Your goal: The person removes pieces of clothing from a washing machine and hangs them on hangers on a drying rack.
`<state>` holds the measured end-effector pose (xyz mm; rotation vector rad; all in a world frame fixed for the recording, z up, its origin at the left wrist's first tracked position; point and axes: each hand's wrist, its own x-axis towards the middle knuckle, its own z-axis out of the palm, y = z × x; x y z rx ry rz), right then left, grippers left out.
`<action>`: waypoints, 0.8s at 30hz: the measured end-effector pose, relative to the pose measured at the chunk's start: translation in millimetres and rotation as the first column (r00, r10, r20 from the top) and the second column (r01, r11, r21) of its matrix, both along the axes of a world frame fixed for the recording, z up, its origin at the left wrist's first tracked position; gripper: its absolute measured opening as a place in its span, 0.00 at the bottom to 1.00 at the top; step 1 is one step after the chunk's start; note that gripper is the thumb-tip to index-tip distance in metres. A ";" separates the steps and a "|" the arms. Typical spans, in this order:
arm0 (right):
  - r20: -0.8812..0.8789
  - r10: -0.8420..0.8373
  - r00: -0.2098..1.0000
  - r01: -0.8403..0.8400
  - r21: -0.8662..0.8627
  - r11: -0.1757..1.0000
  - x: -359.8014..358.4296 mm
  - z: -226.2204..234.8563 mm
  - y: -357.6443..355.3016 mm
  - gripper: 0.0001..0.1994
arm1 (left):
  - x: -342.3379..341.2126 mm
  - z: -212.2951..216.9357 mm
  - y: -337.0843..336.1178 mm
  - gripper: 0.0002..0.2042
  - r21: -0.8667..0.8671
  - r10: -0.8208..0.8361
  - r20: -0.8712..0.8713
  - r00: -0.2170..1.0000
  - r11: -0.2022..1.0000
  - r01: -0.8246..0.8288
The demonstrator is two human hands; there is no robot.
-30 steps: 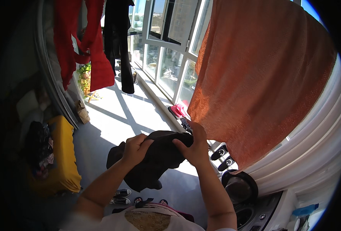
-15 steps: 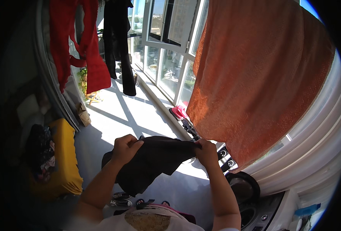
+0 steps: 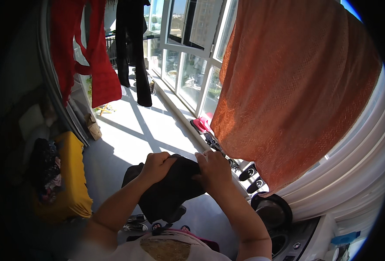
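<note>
A dark piece of clothing [image 3: 168, 185] hangs in front of me over the floor, bunched at its upper edge; its kind is hard to make out. My left hand [image 3: 158, 167] is closed on the upper edge at its left. At the right end, my right hand [image 3: 215, 170] holds the cloth, the thumb against it and the index finger raised above the edge. The lower part droops in loose folds above my feet.
A large orange-brown cloth [image 3: 292, 95] hangs at the right, before white curtains. Red clothing [image 3: 103, 82] and black trousers [image 3: 134, 52] hang at the far left. Shoes [image 3: 248, 172] line the window side. A washing machine [image 3: 303, 237] with its door ajar stands lower right; a yellow-covered stand [image 3: 77, 182] is left.
My hands have come closer together, the right moving left and the left slightly right. The dark clothing, stretched wide before, is now gathered and narrower.
</note>
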<state>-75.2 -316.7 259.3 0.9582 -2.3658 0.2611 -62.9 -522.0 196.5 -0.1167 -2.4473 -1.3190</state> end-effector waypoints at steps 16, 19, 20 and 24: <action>0.878 0.388 0.281 0.067 -0.421 0.904 -16.2 -70.5 -6.4 0.13 | -16.2 -14.6 5.6 0.14 0.381 -0.014 0.201 0.980 0.922 -0.065; 0.654 0.690 0.309 0.263 -0.756 0.599 -3.5 -26.0 -7.5 0.07 | -10.8 -2.6 -6.8 0.15 0.338 -0.029 0.345 0.938 0.936 -0.095; 0.628 0.685 0.370 0.211 -0.775 0.596 -5.0 -21.2 -3.7 0.06 | -10.1 0.4 -6.9 0.15 0.308 -0.046 0.383 0.923 0.948 -0.081; 0.381 0.555 0.740 -0.096 -0.756 0.647 -18.0 -7.7 2.2 0.10 | -0.2 3.2 -10.5 0.16 0.631 -0.272 0.015 0.962 0.749 0.202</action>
